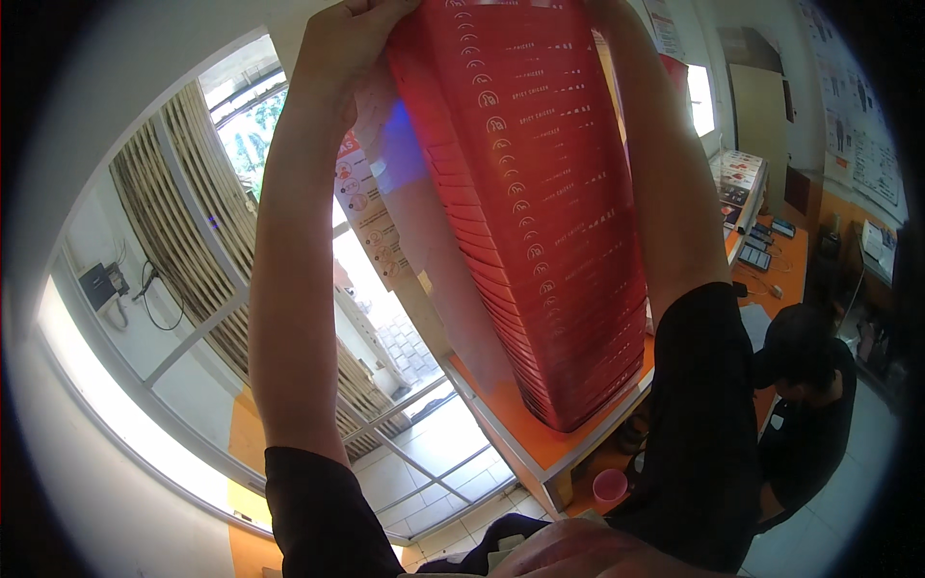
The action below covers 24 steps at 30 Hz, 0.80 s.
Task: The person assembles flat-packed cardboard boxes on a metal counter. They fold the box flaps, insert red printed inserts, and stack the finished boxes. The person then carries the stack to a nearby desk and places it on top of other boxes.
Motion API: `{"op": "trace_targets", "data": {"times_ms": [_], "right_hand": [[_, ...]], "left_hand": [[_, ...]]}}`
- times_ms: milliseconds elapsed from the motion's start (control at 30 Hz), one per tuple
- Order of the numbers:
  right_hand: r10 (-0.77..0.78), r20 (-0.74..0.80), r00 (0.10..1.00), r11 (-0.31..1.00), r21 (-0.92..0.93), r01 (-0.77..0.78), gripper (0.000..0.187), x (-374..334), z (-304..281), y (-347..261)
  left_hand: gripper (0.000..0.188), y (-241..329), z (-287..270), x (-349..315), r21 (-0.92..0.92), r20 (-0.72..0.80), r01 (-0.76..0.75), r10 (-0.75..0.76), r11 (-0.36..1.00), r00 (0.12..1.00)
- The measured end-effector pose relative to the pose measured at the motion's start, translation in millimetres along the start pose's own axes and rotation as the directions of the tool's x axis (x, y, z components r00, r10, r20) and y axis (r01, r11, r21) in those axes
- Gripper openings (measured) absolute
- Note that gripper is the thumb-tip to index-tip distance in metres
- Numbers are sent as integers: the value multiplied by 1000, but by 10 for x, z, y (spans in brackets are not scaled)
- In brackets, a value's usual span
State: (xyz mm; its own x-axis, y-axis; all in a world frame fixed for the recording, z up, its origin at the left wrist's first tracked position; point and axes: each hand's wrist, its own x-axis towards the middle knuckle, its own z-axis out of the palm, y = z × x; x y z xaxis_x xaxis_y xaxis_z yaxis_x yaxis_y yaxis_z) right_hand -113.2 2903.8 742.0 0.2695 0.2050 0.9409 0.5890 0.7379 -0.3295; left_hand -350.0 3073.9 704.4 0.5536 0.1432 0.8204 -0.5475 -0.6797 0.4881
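A tall stack of nested red printed food boxes [540, 193] fills the middle of the view, leaning a little. Its lower end is over the orange counter [501, 390]; whether it rests there I cannot tell. A sheet of translucent plastic [424, 222] hangs along its left side. My left hand [347, 53] is raised at the stack's upper left, its fingers bent in against the top. Beside the upper right of the stack my right hand [605, 17] is cut off by the top edge, and its fingers are hidden.
At right a person in black [809, 414] bends by an orange counter [790, 255] with phones [756, 258] and cables. A pink cup [609, 485] stands below the near counter. Glass panels and a folding shutter [183, 173] line the left. Posters [858, 173] cover the right wall.
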Motion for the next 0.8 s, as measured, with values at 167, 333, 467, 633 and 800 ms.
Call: {"op": "trace_targets", "data": {"times_ms": [167,333,467,633,800], "right_hand": [[111,-93,990,986,-115,-121,55,-92,150,-193],[195,-59,979,953,-224,-203,68,-13,79,-33],[163,-78,984,926,-331,-180,81,-92,146,-121],[124,-89,988,882,-447,-151,85,-88,213,-155],[209,1,978,833,-523,-178,91,-131,265,-326]], "left_hand": [[60,-4,-1,0,102,-29,-8,11,995,1000],[61,-214,-5,68,195,-84,-18,35,981,996],[63,-232,48,63,211,-106,-30,53,977,993],[67,-268,36,-2,288,-127,-142,185,947,974],[63,-228,78,-100,451,-161,-114,206,885,965]]}}
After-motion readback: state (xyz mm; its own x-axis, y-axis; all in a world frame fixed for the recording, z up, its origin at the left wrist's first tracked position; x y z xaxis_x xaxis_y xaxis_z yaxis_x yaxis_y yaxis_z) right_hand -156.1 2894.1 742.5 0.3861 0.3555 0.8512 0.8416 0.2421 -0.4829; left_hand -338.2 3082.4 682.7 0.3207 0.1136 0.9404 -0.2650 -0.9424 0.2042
